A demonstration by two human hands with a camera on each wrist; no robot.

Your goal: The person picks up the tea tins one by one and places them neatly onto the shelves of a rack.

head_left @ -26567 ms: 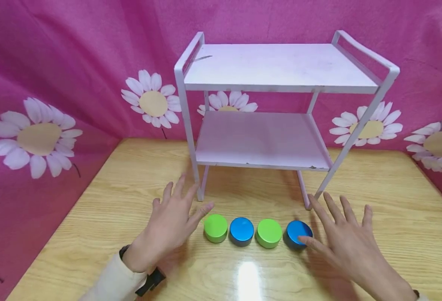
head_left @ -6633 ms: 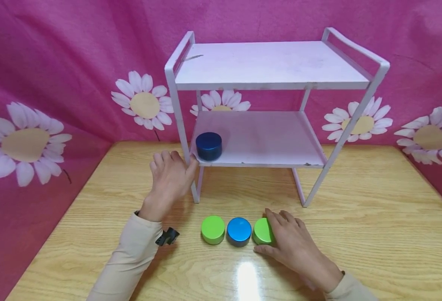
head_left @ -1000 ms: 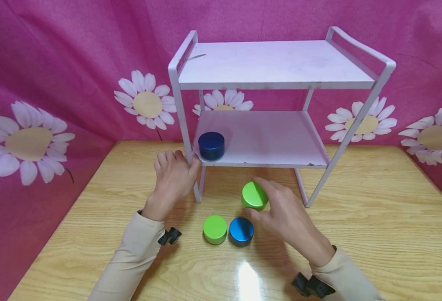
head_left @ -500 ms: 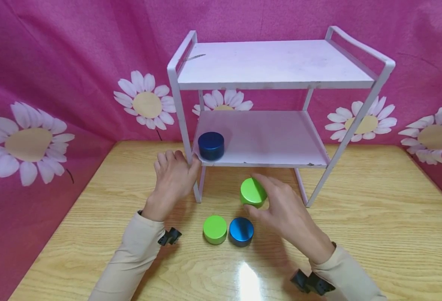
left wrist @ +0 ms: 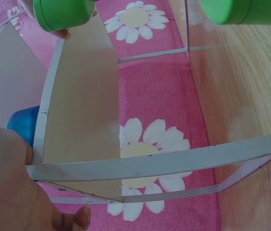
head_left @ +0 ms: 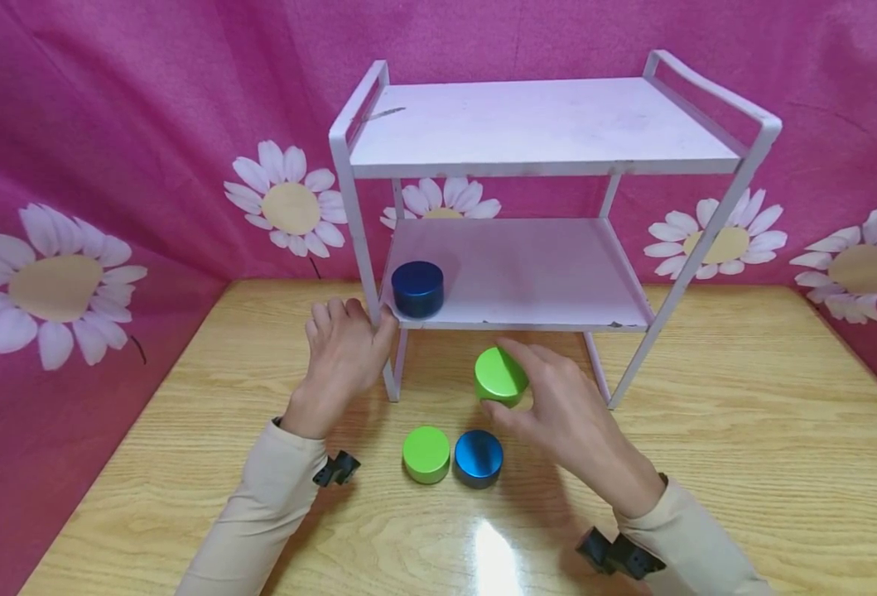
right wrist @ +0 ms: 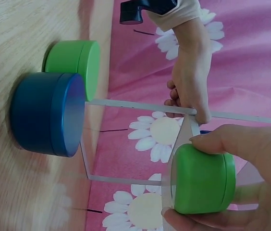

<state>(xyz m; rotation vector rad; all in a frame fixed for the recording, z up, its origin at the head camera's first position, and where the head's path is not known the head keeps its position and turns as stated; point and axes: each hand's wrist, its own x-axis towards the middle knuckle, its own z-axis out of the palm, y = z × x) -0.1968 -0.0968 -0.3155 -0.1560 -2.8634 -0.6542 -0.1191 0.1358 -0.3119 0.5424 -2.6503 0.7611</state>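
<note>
My left hand [head_left: 344,352] grips the left front post of a small white two-tier shelf rack [head_left: 542,277]; the right wrist view shows its fingers curled there. My right hand [head_left: 568,414] holds a green round tin [head_left: 498,377] by its sides, thumb [right wrist: 210,143] opposite the fingers, above the table and in front of the lower shelf. On that shelf's left front corner stands a dark blue tin [head_left: 418,290], partly visible in the left wrist view [left wrist: 26,124]. A second green tin [head_left: 426,454] and a blue tin [head_left: 479,458] stand side by side on the table.
Light wooden table [head_left: 185,463] lies under everything. A pink curtain [head_left: 147,124] with daisy prints hangs behind and to the sides. The rack's upper shelf [head_left: 542,124] overhangs the lower one, with side rails at its ends.
From four tins on the table, one blue tin came to the lower shelf and my left hand to the post. My right hand lifted a green tin, which rises slightly towards the rack.
</note>
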